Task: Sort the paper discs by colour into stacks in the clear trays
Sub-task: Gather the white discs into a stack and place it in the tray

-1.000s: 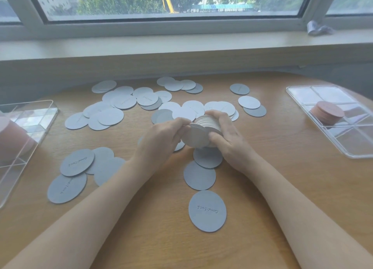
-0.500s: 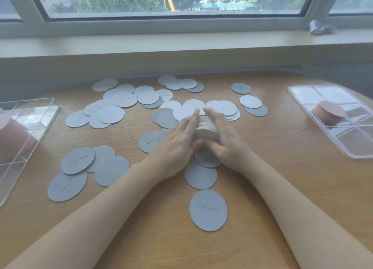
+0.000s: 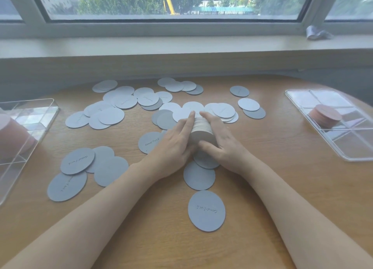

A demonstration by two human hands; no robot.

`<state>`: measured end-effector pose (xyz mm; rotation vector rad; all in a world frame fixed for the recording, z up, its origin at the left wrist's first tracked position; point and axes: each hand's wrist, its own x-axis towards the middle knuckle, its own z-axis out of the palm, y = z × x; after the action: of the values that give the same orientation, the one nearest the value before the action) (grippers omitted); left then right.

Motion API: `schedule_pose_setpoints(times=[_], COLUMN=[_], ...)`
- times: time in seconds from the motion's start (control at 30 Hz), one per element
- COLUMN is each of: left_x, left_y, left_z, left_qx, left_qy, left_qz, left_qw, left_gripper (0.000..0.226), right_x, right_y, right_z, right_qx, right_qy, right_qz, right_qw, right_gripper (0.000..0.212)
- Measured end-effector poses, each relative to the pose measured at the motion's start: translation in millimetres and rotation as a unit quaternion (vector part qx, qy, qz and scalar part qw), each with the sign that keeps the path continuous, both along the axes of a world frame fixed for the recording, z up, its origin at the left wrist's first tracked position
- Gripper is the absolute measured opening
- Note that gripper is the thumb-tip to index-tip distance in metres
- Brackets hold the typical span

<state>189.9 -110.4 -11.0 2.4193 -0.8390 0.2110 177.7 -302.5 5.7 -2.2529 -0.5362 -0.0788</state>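
Observation:
A stack of grey-blue paper discs (image 3: 201,130) lies on its side at the table's middle, pressed between my left hand (image 3: 173,145) and my right hand (image 3: 224,143). Both hands cup the stack from either side, fingers stretched along it. Several loose grey-blue discs (image 3: 111,115) lie scattered across the wooden table (image 3: 272,180), one close to me (image 3: 206,210). A clear tray (image 3: 341,147) at the right holds a stack of pink discs (image 3: 326,115). Another clear tray (image 3: 26,115) at the left holds a bigger pink stack (image 3: 12,139).
A window sill (image 3: 181,44) runs behind the table's far edge, with a crumpled silvery wrapper (image 3: 316,33) on it at the right. Both trays have dividers forming compartments.
My left hand has flattened from a curled grip to straight fingers along the stack. The stack has been squared up between both hands and sits lower on the table.

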Motion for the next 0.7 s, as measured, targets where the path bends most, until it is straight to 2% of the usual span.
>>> schedule_pose_setpoints(times=[0.1, 0.17, 0.23, 0.27, 0.37, 0.47, 0.57, 0.7], left_x=[0, 0, 1, 1, 3, 4, 3, 3], left_y=[-1, 0, 2, 3, 5, 6, 7, 7], left_z=[1, 2, 2, 2, 2, 2, 2, 2], left_qx=[-0.03, -0.072, -0.1, -0.107, -0.119, -0.12, -0.117, -0.116], left_qy=[0.018, 0.031, 0.052, 0.063, 0.074, 0.077, 0.072, 0.075], left_qz=[0.017, 0.025, 0.03, 0.034, 0.041, 0.04, 0.029, 0.035], left_qw=[0.999, 0.997, 0.993, 0.992, 0.989, 0.989, 0.99, 0.99], left_gripper=[0.069, 0.061, 0.057, 0.057, 0.057, 0.055, 0.054, 0.054], right_x=[-2, 2, 12, 20, 49, 71, 82, 83], right_y=[-3, -5, -10, -15, -33, -41, -44, -44], right_z=[4, 5, 0, -4, -15, -20, -20, -22], right_qx=[-0.012, 0.046, 0.119, 0.127, 0.017, -0.167, -0.159, -0.131], right_qy=[0.046, 0.042, -0.006, -0.043, -0.091, -0.096, -0.031, -0.025], right_qz=[0.014, 0.011, -0.058, -0.111, -0.214, -0.198, -0.198, -0.209], right_qw=[0.999, 0.998, 0.991, 0.985, 0.972, 0.961, 0.967, 0.969], right_gripper=[0.077, 0.074, 0.069, 0.064, 0.053, 0.06, 0.065, 0.05])
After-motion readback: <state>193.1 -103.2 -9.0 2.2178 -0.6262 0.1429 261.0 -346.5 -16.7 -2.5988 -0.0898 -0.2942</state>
